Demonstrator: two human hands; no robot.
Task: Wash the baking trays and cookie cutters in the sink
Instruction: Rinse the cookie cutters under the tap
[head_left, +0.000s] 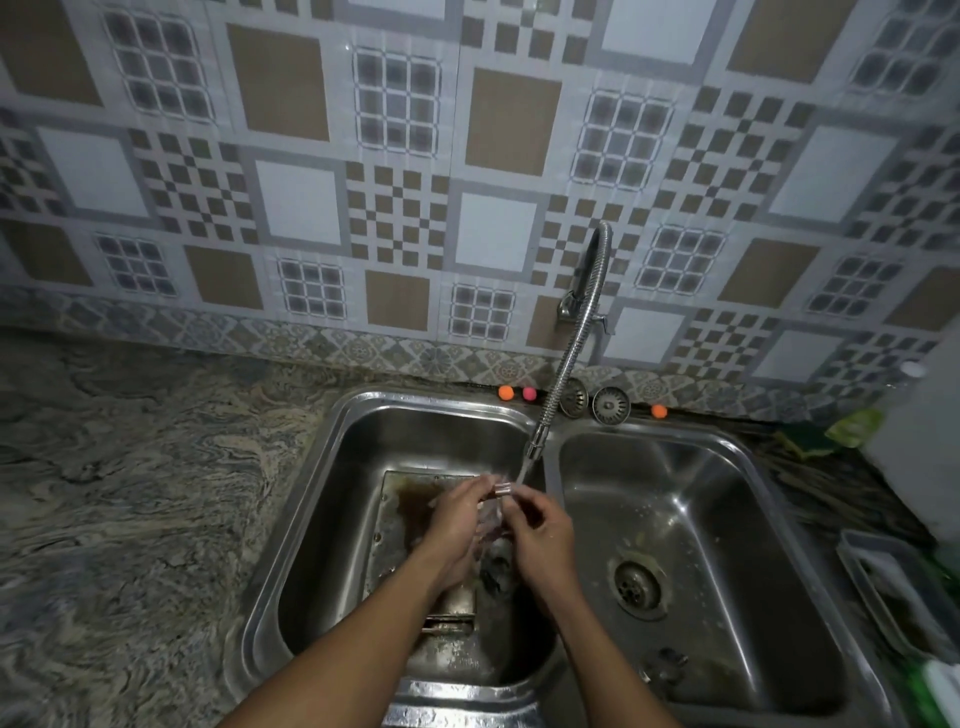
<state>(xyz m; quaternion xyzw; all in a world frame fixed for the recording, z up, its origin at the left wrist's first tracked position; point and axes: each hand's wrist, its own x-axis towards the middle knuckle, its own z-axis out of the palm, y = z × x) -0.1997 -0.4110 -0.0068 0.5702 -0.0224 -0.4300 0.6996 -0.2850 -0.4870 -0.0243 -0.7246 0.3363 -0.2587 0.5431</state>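
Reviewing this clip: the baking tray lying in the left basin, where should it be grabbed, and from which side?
Likely by the raised left rim of the baking tray, reaching down from the left: it seems to lie flat on the floor of the basin, that edge shows bare, while the left hand and right hand cover its right part.

I read the sink (275, 551) as brushed stainless steel with a wet sheen. Tray (400, 509): dull metal, brown-stained, rough-looking. Cutter (503, 487): small piece of bright metal, glossy. Tap hose (563, 364): ribbed chrome, shiny. Strainers (611, 405): matt grey metal. Counter (130, 493): veined stone, smooth, low polish. Wall tiles (296, 202): glazed ceramic, slight gloss.
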